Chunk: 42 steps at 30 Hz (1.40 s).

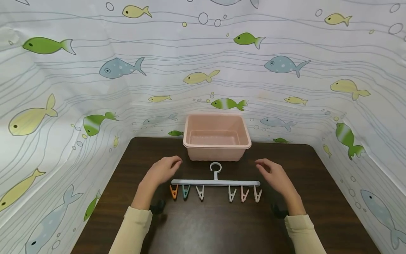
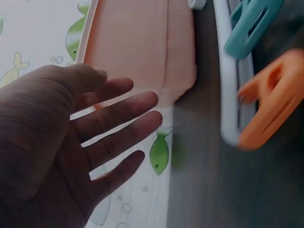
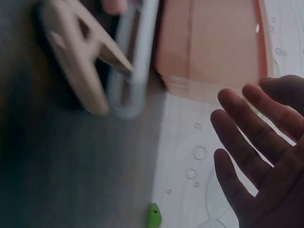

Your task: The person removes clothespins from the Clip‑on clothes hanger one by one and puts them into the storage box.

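A white clothes hanger (image 1: 203,182) with a hook (image 1: 216,174) lies across the table, its hook towards the back. Along its near side several clothespins are lined up: an orange clothespin (image 2: 273,109) and a teal clothespin (image 2: 244,38) at the left end, a pink clothespin (image 1: 243,197) and a beige clothespin (image 3: 76,61) at the right end, with white ones between. My left hand (image 1: 162,171) hovers by the hanger's left end, fingers relaxed and apart, holding nothing. By the right end my right hand (image 1: 273,174) is raised likewise, its fingers loosely spread around nothing.
Behind the hanger stands a pink plastic basin (image 1: 217,153) at the back of the dark brown table (image 1: 215,225). Fish-printed white sheeting (image 1: 171,49) encloses the table at the back and both sides.
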{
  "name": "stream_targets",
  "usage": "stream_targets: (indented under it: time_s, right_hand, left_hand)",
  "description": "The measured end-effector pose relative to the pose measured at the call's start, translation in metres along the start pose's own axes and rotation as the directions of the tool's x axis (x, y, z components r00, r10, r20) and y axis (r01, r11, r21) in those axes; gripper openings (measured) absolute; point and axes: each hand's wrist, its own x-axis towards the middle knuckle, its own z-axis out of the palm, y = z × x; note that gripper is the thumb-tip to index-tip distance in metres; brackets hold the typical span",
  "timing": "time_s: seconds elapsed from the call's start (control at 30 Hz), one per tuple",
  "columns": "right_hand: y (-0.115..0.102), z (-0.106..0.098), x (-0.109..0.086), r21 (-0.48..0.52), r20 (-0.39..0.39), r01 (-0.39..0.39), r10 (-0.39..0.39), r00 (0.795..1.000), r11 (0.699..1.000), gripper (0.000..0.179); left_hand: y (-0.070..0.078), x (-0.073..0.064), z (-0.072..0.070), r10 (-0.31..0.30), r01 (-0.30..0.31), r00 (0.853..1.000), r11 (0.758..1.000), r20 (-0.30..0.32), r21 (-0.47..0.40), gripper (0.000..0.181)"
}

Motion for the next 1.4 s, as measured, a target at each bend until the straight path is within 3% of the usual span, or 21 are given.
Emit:
stream_targets:
  time_s: [0.3, 0.47, 0.73, 0.9, 1.13, 1.4]
  right_hand:
    - [-0.008, 0.026, -0.009, 0.027, 0.176, 0.001, -0.005, 0.984, 1.000, 0.032]
    - [-0.013, 0.036, -0.008, 0.035, 0.232, 0.008, -0.016, 0.973, 0.999, 0.034]
    - [-0.018, 0.045, -0.009, 0.069, 0.302, 0.012, -0.032, 0.953, 0.998, 0.038]
    - [-0.017, 0.047, -0.007, 0.037, 0.292, 0.002, -0.013, 0.956, 0.999, 0.035]
    - [-0.009, 0.053, -0.004, -0.035, 0.310, 0.062, -0.048, 0.950, 0.997, 0.026]
    - [-0.004, 0.054, -0.006, 0.027, 0.338, 0.083, -0.087, 0.937, 0.996, 0.014]
  left_hand:
    - [0.025, -0.004, 0.038, 0.012, -0.004, 0.995, 0.997, 0.094, -0.078, 0.029]
    - [0.033, -0.005, 0.051, 0.050, -0.039, 0.991, 0.996, 0.126, -0.084, 0.028]
    - [0.034, -0.006, 0.062, 0.077, -0.077, 0.993, 0.997, 0.090, -0.007, 0.025]
    - [0.035, -0.004, 0.067, 0.102, -0.104, 0.993, 0.994, 0.059, 0.028, 0.020]
    - [0.037, -0.004, 0.074, 0.122, -0.128, 0.990, 0.987, 0.065, 0.097, 0.021]
    - [0.035, -0.007, 0.082, 0.141, -0.145, 0.989, 0.983, 0.044, 0.109, 0.020]
